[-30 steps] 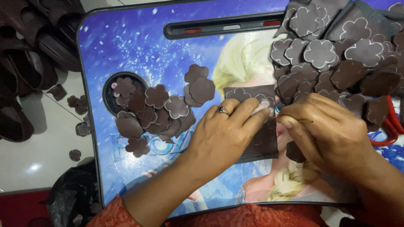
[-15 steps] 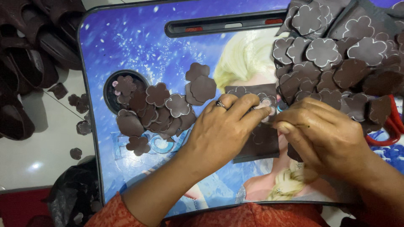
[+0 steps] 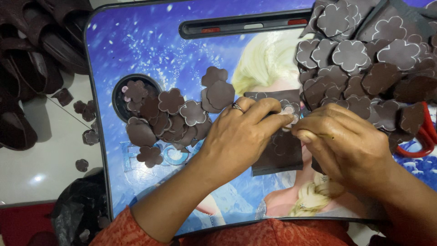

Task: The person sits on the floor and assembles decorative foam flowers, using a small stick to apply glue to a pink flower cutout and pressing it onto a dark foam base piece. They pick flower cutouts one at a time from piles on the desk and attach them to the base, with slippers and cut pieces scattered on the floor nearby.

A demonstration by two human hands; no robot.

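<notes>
Pressing brown sheet [image 3: 277,155] — long axis toward the person.

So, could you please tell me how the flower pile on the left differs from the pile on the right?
The left pile is smaller and thinly spread, partly over a round black recess; the right pile is larger and heaped thickly. Few left pieces show pale outlines, while many right pieces have clear white edges. The left hand lies nearer the left pile, the right hand against the right one. Both hold dark brown flower shapes.
</notes>
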